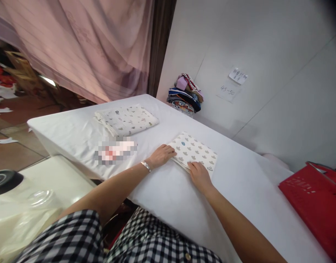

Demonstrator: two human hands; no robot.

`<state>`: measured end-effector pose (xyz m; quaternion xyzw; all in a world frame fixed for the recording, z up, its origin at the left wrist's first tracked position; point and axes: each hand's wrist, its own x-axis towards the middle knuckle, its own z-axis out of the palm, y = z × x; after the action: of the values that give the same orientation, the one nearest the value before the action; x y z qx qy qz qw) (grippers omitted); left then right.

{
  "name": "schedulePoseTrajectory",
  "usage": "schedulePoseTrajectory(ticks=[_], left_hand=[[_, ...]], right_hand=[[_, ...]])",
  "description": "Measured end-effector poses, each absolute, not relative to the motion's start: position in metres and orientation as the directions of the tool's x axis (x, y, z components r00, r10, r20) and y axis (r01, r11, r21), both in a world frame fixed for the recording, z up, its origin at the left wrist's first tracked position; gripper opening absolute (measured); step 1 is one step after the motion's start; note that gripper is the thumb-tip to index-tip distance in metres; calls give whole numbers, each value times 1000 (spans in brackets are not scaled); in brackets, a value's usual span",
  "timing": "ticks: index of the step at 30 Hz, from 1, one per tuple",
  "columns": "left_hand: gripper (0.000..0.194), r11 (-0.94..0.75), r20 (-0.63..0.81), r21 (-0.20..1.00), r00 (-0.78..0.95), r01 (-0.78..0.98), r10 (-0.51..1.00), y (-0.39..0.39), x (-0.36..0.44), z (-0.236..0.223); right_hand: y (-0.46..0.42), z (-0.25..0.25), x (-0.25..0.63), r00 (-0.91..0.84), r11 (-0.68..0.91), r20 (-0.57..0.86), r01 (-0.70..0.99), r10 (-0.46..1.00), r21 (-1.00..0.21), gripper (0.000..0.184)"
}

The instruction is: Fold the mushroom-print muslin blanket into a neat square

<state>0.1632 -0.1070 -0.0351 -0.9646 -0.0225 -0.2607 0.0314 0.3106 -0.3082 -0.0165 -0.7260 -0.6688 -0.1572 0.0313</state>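
A folded white cloth printed with grey cloud-like shapes and a few small ringed figures lies flat on the white-covered table. At its left corner, my left hand, with a bracelet on the wrist, closes its fingers on the edge. The near edge is held by my right hand, its fingers bent over the layers. Farther left rests a second folded white cloth with small scattered prints, touched by neither hand. A blurred-out pinkish item lies between that cloth and my left forearm.
Folded clothes are stacked beyond the table's far edge, by the grey wall. A red bag stands at the right. On the left are a cream surface with a round black object and clear plastic. A pink curtain hangs behind.
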Motion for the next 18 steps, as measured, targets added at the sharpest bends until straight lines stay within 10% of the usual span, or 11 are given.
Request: schedulePoseTrajectory(ticks=[8,18], left_hand=[[31,-969,503,213,837,124,217,-123,169,-15],[42,-994,470,101,878,49,91,-135,184,-53]], right_hand=[[-306,-25,311,66,-118,278,977,958,177,34],[-321,-22,308,67,-104,286,987,956,118,41]])
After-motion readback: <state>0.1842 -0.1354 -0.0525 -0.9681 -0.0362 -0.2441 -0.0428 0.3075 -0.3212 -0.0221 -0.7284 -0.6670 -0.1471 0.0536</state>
